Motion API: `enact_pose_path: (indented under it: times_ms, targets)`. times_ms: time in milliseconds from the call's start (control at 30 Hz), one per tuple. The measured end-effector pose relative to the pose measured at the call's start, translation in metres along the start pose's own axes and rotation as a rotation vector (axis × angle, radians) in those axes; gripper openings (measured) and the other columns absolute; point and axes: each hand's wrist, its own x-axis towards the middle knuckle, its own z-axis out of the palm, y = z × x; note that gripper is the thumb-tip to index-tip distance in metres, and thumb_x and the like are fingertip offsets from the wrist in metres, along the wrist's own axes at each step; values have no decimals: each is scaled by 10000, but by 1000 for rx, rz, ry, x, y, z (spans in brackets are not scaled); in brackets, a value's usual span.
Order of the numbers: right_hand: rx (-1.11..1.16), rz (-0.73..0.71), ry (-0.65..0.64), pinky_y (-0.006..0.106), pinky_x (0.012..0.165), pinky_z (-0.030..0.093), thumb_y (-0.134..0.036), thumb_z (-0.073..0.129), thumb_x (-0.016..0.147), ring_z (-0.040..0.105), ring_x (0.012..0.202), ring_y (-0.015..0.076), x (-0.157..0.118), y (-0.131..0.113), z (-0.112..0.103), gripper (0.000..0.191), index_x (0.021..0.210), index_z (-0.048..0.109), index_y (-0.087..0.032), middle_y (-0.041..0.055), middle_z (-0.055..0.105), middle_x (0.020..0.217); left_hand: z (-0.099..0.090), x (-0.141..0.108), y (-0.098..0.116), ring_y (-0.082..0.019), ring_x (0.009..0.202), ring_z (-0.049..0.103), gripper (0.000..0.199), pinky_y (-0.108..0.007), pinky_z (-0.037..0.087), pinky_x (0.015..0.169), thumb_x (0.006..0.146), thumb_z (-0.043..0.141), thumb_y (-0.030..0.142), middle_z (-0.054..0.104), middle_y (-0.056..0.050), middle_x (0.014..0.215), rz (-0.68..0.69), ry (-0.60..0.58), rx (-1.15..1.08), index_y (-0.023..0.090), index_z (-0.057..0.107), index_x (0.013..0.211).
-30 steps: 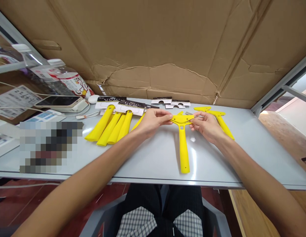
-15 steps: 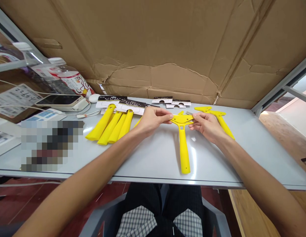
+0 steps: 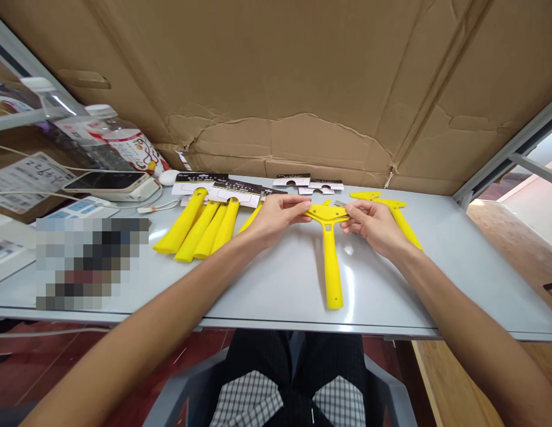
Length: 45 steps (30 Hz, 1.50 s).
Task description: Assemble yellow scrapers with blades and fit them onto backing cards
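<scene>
A T-shaped yellow plastic scraper (image 3: pixel 332 267) points its handle toward me, the wide head held between my two hands. My left hand (image 3: pixel 280 216) pinches the left end of the head with thumb and fingers. At the right end, my right hand (image 3: pixel 374 225) grips the head the same way. The head looks layered, with small holes in its top piece. Just behind it lie a small yellow part and a grey metal piece (image 3: pixel 340 203), both partly hidden. Beside my right hand rest another yellow scraper (image 3: pixel 405 225) and a loose yellow head piece (image 3: pixel 364 195).
Several yellow scrapers (image 3: pixel 205 231) with black-and-white cards lie left of my left hand. More cards (image 3: pixel 291 179) sit at the back against the cardboard (image 3: pixel 276 89). A phone (image 3: pixel 109 180), a cable and bottles (image 3: pixel 129 142) stand at left. The white table's (image 3: pixel 267 296) front edge is near my lap.
Both hands keep their hold on the scraper head. The scraper's handle end has risen very slightly; the view has shifted a little. Otherwise things lie as before.
</scene>
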Motion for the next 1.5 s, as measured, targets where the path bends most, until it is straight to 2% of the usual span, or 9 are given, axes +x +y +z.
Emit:
enact_pose_path:
  times_ms: [200,333,633,733,867,1000,1200,1367,1500]
  targets:
    - [-27,-28,1,265,667,660,-610,976,716,725,688,139,0,2,0,499,892,790,-182,46,773,862,1,3,-3,-190,911,787,105,-366,655,914,945,778,181,825,-147,1051,-10,-4,-69,98,830,980]
    - [-42,-23,17,266,677,656,-584,991,701,728,690,143,0,1,1,495,897,782,-180,32,755,808,3,0,-1,-160,827,784,88,-378,658,953,923,783,125,826,-123,1038,0,53,-7,94,819,997]
    - [-68,-62,25,291,652,652,-587,998,667,732,651,154,-1,-1,5,528,920,755,-192,25,770,758,7,-2,-1,-150,690,772,80,-358,682,847,917,793,147,826,-86,954,75,120,112,94,807,976]
    - [-82,-56,33,289,645,650,-550,985,702,741,652,159,-2,-1,6,489,933,742,-194,21,773,756,7,-3,-1,-154,680,767,81,-369,685,840,915,784,143,825,-86,945,97,131,145,94,804,976]
    - [-98,-40,19,295,682,656,-410,958,774,763,708,176,-4,-2,5,400,1023,730,-195,27,782,758,7,-4,1,-159,688,768,111,-380,683,862,890,808,155,828,-97,968,97,122,149,96,807,985]
    - [-54,-1,26,308,734,662,-298,956,774,770,720,177,-5,-3,4,436,1129,733,-179,49,803,804,7,-5,1,-167,713,773,213,-397,677,895,866,838,182,827,-107,1017,59,120,113,99,809,1060]
    - [-32,24,41,309,767,665,-281,965,769,766,702,166,-2,-2,1,353,1039,781,-148,76,811,845,5,-4,-2,-176,849,787,167,-382,655,964,881,828,176,823,-122,1030,22,36,-43,103,788,1026]
    - [-9,5,36,309,755,664,-279,981,747,765,682,165,-1,0,0,344,1008,792,-157,56,802,804,4,-5,2,-186,768,800,307,-400,654,941,909,782,93,831,-154,972,-111,-27,-58,80,701,1205]
    - [6,0,41,293,717,655,-266,979,734,759,658,159,-2,-1,1,327,978,793,-152,54,798,796,5,-3,1,-184,839,804,129,-346,655,922,930,746,71,832,-176,1027,-152,-10,-104,70,747,1059]
